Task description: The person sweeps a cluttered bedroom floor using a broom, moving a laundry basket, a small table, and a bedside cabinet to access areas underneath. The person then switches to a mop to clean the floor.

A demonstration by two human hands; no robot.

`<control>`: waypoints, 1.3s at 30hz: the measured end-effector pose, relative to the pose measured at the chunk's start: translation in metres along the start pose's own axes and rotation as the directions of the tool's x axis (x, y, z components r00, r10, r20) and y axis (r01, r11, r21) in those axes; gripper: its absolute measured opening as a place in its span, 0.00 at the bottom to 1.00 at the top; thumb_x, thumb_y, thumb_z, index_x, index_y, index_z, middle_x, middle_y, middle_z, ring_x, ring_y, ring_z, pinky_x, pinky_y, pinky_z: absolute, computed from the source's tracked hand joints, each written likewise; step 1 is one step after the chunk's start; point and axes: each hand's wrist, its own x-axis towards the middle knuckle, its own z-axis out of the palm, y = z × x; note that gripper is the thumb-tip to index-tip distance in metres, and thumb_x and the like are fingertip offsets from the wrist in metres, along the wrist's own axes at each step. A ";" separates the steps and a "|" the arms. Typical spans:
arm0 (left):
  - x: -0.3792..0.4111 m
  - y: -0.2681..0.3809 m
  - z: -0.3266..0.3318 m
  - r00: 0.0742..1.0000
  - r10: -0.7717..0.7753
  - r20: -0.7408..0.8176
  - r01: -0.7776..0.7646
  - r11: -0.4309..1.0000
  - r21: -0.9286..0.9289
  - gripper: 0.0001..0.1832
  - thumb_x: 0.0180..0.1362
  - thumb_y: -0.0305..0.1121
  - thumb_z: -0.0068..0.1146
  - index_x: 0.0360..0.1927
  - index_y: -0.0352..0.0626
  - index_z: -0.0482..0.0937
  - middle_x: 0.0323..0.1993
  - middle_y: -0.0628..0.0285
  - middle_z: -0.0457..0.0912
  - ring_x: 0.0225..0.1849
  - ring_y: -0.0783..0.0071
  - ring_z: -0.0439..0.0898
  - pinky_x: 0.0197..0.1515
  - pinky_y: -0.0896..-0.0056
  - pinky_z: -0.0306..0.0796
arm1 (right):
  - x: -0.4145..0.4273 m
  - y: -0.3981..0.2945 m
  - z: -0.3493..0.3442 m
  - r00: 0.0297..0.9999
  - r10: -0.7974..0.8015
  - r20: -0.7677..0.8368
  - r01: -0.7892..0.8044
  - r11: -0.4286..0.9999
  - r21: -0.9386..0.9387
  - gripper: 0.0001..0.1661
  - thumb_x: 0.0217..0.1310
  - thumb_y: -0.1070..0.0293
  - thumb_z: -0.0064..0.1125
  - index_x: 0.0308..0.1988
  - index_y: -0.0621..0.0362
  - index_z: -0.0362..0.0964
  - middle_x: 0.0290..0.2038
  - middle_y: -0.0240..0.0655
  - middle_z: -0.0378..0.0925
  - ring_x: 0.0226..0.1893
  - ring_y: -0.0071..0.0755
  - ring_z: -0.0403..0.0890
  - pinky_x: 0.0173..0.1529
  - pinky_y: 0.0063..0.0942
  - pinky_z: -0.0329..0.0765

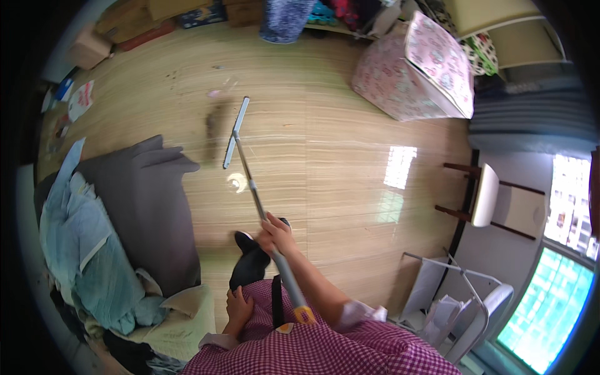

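Note:
My right hand (pixel 276 234) is closed around the pole of a long-handled floor squeegee or broom (pixel 256 197). Its thick grey grip with a yellow end slants back towards my waist. The narrow light-blue head (pixel 236 132) lies at the far end on or just over the floor, beside a dark smear of debris or hair (pixel 213 124). Against the front of my checked purple apron rests my left hand (pixel 239 307), its fingers slightly spread, with no object seen in it. My dark shoe (pixel 245 241) shows below the pole.
A grey cloth (pixel 140 206) and blue clothing (pixel 93 253) drape over furniture at left. A pink patterned storage box (pixel 398 79) stands at upper right, a white-seated chair (pixel 486 194) at right and a folding metal-framed chair (pixel 487 309) at lower right. Cardboard boxes (pixel 126 23) line the far wall.

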 end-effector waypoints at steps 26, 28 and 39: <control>0.102 -0.049 -0.079 0.938 0.345 -0.029 -0.336 0.927 0.166 0.22 0.43 0.40 0.56 0.44 0.45 0.72 0.41 0.42 0.68 0.40 0.45 0.72 0.42 0.53 0.69 | 0.049 0.015 0.028 0.972 -0.179 -0.149 0.131 0.949 -0.286 0.31 0.57 0.73 0.49 0.60 0.54 0.51 0.15 0.26 0.60 0.12 0.19 0.62 0.15 0.21 0.61; 0.112 -0.055 -0.086 0.917 0.398 -0.033 -0.385 0.902 0.196 0.23 0.44 0.40 0.56 0.45 0.43 0.72 0.43 0.41 0.67 0.42 0.45 0.71 0.44 0.54 0.68 | 0.011 0.001 0.040 0.955 -0.296 -0.022 0.221 0.760 -0.610 0.33 0.57 0.71 0.49 0.61 0.58 0.50 0.15 0.27 0.63 0.11 0.18 0.63 0.13 0.20 0.61; 0.095 -0.037 -0.073 0.911 0.403 0.088 -0.411 0.871 0.270 0.23 0.45 0.39 0.56 0.47 0.43 0.71 0.44 0.41 0.65 0.45 0.44 0.69 0.48 0.55 0.66 | -0.176 0.044 -0.136 0.762 -0.351 -0.544 -0.174 0.698 -0.694 0.35 0.54 0.68 0.51 0.62 0.42 0.52 0.19 0.32 0.70 0.15 0.24 0.69 0.18 0.25 0.70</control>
